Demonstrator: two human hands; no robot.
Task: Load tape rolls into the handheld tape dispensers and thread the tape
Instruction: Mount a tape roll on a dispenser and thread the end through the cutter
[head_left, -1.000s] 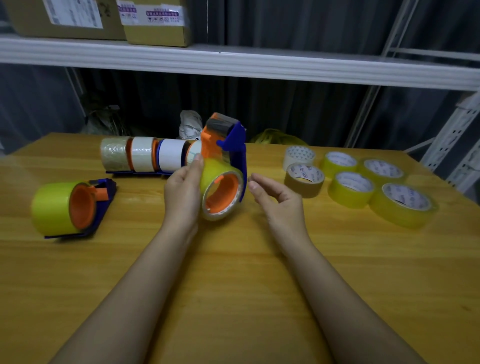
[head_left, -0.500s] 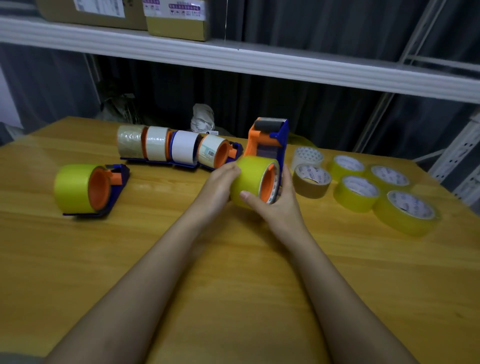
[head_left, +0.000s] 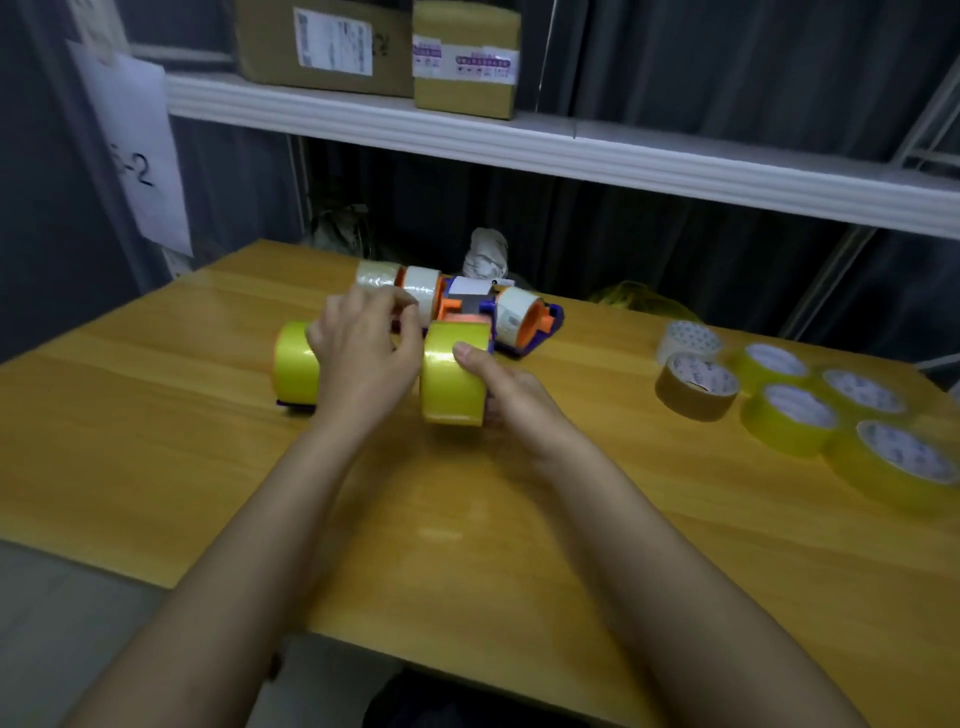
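Note:
My right hand grips a yellow tape roll mounted in a blue and orange handheld dispenser, with the thumb lying on top of the roll. This dispenser is low over the wooden table. My left hand is at the roll's left side, its fingers curled toward the orange frame. It also covers the hub of a second dispenser loaded with yellow tape, which lies on the table just to the left. The picture is blurred by motion.
A row of loaded dispensers lies behind my hands. Loose rolls sit at the right: a brown one, a white one and several yellow ones. A white shelf holding cardboard boxes hangs over the table's back.
The dispenser with the yellow roll has gone left and down, ending beside the other yellow-loaded dispenser. My right hand has taken hold of the roll. My view has swung left.

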